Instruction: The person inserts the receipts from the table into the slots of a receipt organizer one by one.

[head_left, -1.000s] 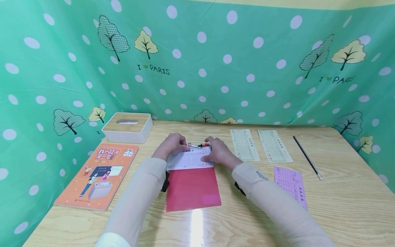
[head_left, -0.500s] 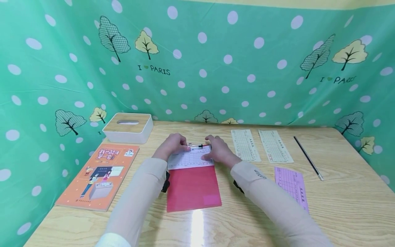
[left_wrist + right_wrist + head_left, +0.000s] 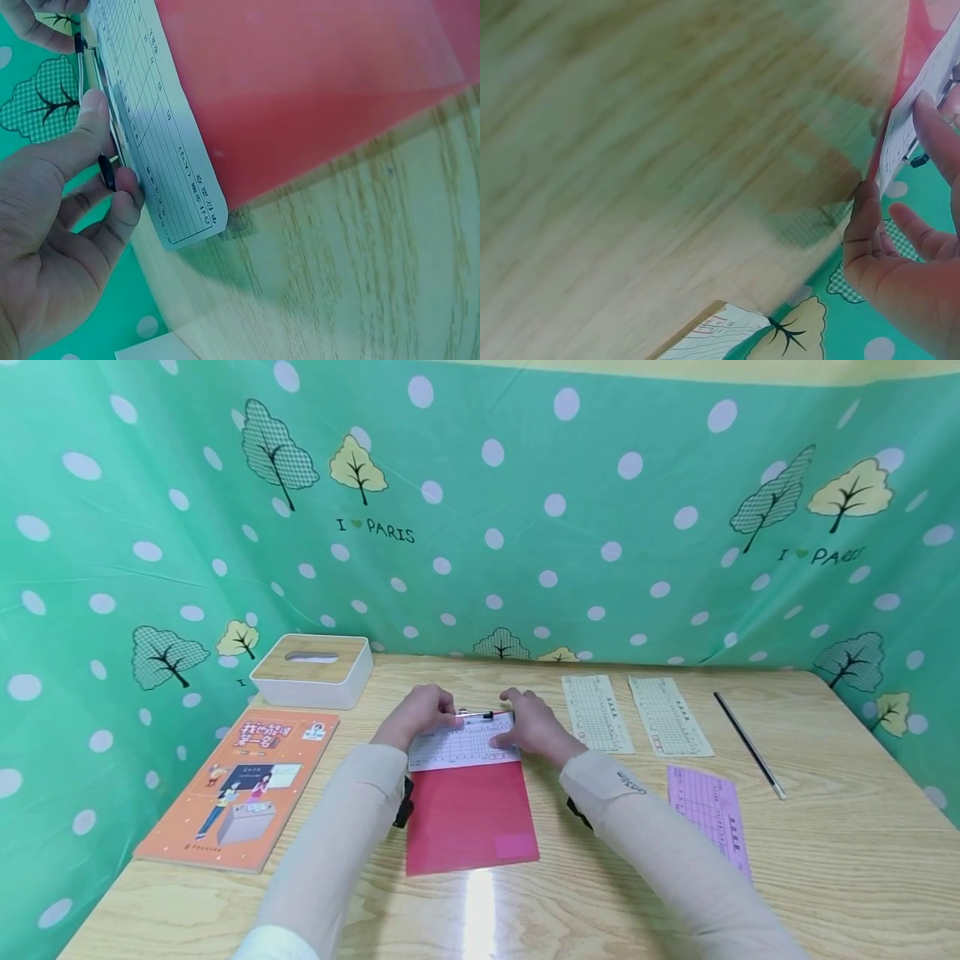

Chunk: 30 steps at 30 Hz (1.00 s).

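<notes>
- A pale wood-grain tabletop (image 3: 847, 810) is backed by a green dotted curtain (image 3: 517, 602) printed with trees; a bright reflection is thrown on its near part.
- One red board (image 3: 472, 818) is placed at the middle of the tabletop, its upper part covered by one white printed slip (image 3: 450, 753); one metal clip (image 3: 477, 717) is set at its far edge.
- Two pale green slips (image 3: 597, 714) (image 3: 670, 717), one purple slip (image 3: 707, 814) and one slim black rod (image 3: 748, 743) are laid to the right.
- One orange book (image 3: 225, 793) and one tissue box (image 3: 330, 685) are placed to the left.
- The clip is pinched between the thumb and fingers of the left hand (image 3: 420, 714).
- The edge of the board is held by the right hand (image 3: 536, 727), its thumb laid on the white slip.
- Two black caps on the clip are shown by the left wrist view; only one is seen from the head.
- Bent fingers (image 3: 864, 217) at the board's edge, with another finger held apart, are revealed by the right wrist view.
</notes>
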Each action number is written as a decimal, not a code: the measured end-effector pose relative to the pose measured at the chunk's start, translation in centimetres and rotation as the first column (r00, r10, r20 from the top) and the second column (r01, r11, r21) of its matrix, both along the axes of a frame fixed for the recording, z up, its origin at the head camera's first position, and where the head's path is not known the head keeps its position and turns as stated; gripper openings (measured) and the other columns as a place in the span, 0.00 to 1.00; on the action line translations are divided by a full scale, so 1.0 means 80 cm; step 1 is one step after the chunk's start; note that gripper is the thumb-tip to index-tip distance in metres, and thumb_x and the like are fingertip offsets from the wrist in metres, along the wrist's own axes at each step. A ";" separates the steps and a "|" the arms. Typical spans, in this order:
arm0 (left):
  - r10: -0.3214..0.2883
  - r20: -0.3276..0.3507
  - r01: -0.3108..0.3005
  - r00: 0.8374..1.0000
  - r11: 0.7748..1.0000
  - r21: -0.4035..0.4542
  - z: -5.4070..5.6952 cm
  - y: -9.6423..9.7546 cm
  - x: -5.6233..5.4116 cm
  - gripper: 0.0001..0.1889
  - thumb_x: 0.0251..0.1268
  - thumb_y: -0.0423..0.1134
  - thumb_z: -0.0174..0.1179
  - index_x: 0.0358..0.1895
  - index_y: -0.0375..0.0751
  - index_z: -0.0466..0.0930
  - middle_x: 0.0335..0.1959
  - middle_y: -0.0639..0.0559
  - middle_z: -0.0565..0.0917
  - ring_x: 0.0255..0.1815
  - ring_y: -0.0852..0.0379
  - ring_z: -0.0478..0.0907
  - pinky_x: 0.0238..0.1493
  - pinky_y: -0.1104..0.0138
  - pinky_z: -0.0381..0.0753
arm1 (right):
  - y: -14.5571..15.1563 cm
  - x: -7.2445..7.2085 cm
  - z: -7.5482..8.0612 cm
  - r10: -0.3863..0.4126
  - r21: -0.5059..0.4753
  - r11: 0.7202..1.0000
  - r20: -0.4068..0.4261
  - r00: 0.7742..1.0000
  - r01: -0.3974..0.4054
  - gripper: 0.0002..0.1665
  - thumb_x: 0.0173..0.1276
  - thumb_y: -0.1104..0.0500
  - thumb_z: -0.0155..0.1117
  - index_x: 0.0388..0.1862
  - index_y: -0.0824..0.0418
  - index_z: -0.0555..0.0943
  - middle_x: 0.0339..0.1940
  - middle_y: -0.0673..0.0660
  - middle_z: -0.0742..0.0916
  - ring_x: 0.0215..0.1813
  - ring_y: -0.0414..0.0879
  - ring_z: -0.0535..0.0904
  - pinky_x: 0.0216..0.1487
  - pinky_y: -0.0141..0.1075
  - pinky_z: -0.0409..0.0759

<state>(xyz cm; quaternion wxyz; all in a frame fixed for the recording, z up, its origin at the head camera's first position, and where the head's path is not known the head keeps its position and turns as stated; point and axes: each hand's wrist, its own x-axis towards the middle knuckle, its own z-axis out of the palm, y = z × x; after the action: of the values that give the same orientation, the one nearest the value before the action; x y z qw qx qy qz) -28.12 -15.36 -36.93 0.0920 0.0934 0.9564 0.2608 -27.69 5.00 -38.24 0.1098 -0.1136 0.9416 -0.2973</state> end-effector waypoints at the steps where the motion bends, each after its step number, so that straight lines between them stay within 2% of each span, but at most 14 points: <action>1: -0.002 0.000 0.002 1.000 1.000 0.001 0.000 0.000 0.000 0.13 0.65 0.37 0.71 0.24 0.40 0.79 0.24 0.53 0.77 0.32 0.57 0.71 0.37 0.66 0.70 | 0.000 0.000 0.000 -0.001 0.002 1.000 0.001 1.000 0.001 0.50 0.56 0.55 0.82 0.75 0.59 0.67 0.68 0.66 0.75 0.70 0.61 0.70 0.71 0.53 0.67; 11: -0.036 -0.033 0.036 0.999 0.999 -0.011 -0.004 -0.002 -0.001 0.15 0.64 0.39 0.71 0.23 0.41 0.77 0.23 0.53 0.76 0.30 0.56 0.70 0.35 0.66 0.69 | 0.001 0.001 -0.003 0.000 -0.009 1.000 -0.004 1.000 0.000 0.50 0.56 0.54 0.82 0.75 0.59 0.67 0.68 0.65 0.75 0.69 0.62 0.70 0.71 0.54 0.67; 21: -0.051 -0.062 0.050 0.997 0.999 -0.020 -0.009 -0.001 0.000 0.15 0.64 0.39 0.72 0.24 0.41 0.76 0.23 0.53 0.73 0.32 0.55 0.70 0.39 0.64 0.69 | 0.005 0.005 -0.004 0.008 -0.018 1.000 -0.040 0.999 -0.008 0.48 0.58 0.54 0.81 0.74 0.59 0.69 0.67 0.64 0.76 0.68 0.61 0.71 0.70 0.54 0.68; 25: -0.052 -0.068 0.050 0.996 0.998 -0.036 -0.009 0.000 0.002 0.15 0.64 0.39 0.71 0.25 0.41 0.75 0.23 0.52 0.71 0.32 0.55 0.69 0.38 0.64 0.68 | 0.006 0.009 -0.002 0.020 0.002 1.000 -0.070 0.997 -0.019 0.49 0.57 0.53 0.82 0.74 0.58 0.69 0.65 0.64 0.76 0.65 0.60 0.74 0.67 0.53 0.71; 30: -0.055 -0.081 0.050 0.995 0.997 -0.063 -0.008 0.001 0.004 0.15 0.64 0.39 0.71 0.25 0.40 0.75 0.23 0.52 0.72 0.32 0.54 0.70 0.38 0.64 0.69 | 0.011 0.015 0.007 0.074 0.021 0.997 -0.116 0.990 -0.072 0.48 0.56 0.57 0.82 0.74 0.57 0.69 0.60 0.63 0.77 0.58 0.58 0.77 0.61 0.51 0.76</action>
<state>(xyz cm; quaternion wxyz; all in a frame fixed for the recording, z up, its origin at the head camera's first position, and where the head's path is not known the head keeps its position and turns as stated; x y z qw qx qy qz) -27.83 -15.24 -37.60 0.0621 0.1263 0.9642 0.2249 -26.52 5.91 -37.69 0.0662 -0.1641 0.9442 -0.2779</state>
